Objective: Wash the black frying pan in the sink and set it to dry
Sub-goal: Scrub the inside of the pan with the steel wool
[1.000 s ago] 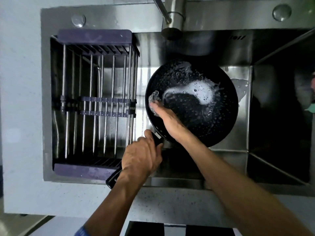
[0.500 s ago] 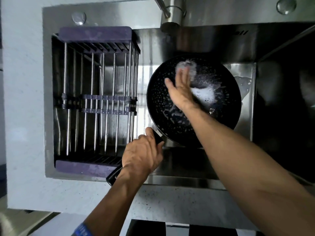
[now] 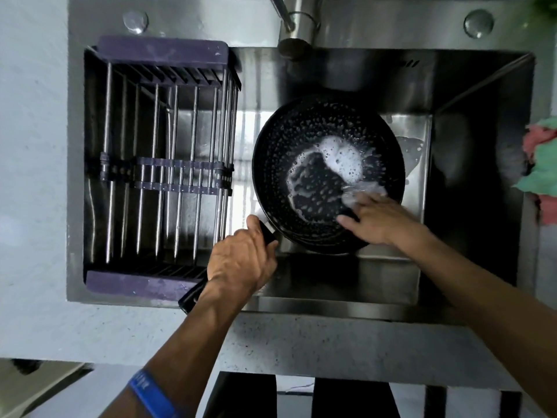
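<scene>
The black frying pan is held over the steel sink, its inside speckled with suds and a white patch of foam near the middle. My left hand is shut around the pan's black handle, which sticks out toward the sink's front edge. My right hand presses a foamy scrubber against the pan's lower right inner wall; the scrubber is blurred and mostly under my fingers.
A purple-framed rack of steel bars fills the sink's left part. The faucet stands at the back above the pan. A red and green cloth lies at the right edge. Grey counter surrounds the sink.
My right hand has swept the scrubber from the pan's left side, up to its far side, then down to the lower right. The foam is smeared around. My left hand keeps its hold.
</scene>
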The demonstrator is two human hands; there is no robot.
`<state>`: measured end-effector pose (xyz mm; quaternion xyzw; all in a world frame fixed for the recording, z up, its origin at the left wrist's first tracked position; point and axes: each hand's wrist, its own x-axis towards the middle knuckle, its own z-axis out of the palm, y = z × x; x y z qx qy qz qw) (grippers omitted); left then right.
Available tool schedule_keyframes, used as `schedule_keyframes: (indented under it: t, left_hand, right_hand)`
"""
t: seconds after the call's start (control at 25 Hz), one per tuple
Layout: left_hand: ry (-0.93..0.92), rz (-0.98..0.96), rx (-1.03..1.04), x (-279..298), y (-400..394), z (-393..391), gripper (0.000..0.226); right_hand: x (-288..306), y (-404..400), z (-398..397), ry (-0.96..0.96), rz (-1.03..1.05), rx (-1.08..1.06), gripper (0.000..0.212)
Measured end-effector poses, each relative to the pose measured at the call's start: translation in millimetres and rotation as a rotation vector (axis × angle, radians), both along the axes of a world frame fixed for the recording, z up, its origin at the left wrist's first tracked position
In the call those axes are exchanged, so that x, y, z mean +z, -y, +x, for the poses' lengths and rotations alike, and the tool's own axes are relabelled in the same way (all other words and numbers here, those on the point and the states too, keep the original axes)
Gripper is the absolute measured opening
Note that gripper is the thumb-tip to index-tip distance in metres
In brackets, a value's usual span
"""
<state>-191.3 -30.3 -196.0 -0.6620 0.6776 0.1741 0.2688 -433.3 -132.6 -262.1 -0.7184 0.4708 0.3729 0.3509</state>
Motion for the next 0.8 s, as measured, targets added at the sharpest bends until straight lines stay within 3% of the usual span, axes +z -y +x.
schedule_keyframes:
  t: [0.12, 0.28, 0.4, 0.52, 0.64, 0.8]
  left_hand:
    - [0.046, 0.001, -0.041, -1, 1, 1, 0.066]
    - [0.073, 0.017, -0.047, -2, 0, 1, 0.069]
    - [0.059, 0.041, -0.032, -1, 1, 1, 0.072]
    - [0.065, 0.026, -0.043, 0, 1, 2, 0.073]
    - [0.026, 0.035, -0.004, -1, 2, 4, 0.070]
    - [-0.068, 0.065, 0.090, 8, 5, 4, 0.064]
  right_hand:
    - [-22, 21, 27, 0.188, 0.066, -0.063, 0.076]
    - [-28, 72, 14, 0.060, -0.160, -0.070, 0.075]
    - [-11, 16, 24, 0.051, -0.076, -0.234, 0.076]
    - [0, -24, 72, 0.279, 0.074, -0.391, 0.069]
    - [0, -6, 115, 0.445, 0.129, -0.498, 0.061]
    - [-6, -9, 52, 0.251, 0.030, -0.422, 0.063]
